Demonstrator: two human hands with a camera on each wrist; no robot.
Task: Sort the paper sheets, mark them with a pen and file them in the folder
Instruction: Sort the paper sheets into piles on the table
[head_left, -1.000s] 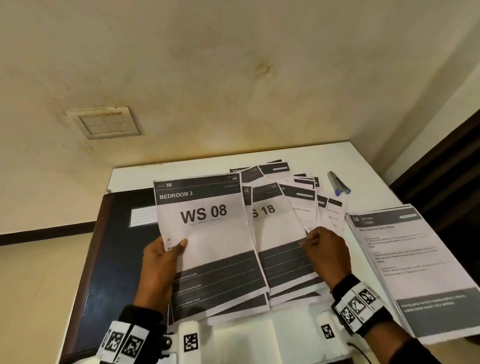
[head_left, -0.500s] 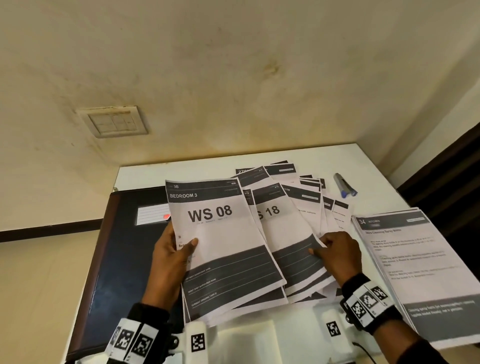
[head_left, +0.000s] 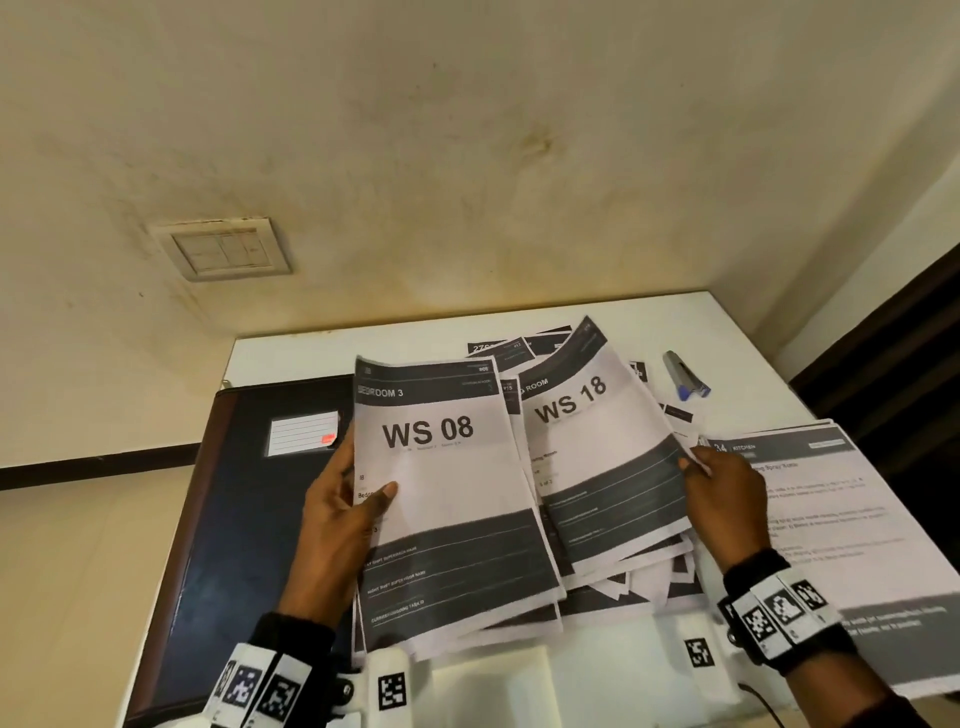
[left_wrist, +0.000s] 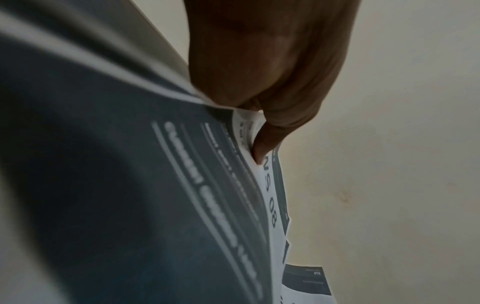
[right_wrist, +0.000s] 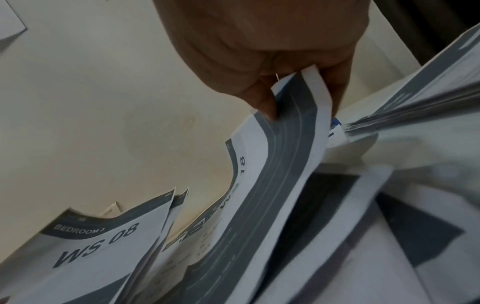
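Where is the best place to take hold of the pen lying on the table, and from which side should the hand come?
Probably from above, by a free hand, pinching the grey barrel of the pen across its width. It lies flat on the bare white table, blue end toward the person, apart from the sheets, so both long sides look free for fingers.

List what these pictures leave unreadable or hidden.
- Sheets under WS 08 and WS 18: head view, covered by those top sheets.
- Small print on the kitchen sheet: head view, too small and blurred.
- Left hand fingers behind WS 08: hidden by the paper.
- Folder contents: closed cover.
- Pen tip: too small.
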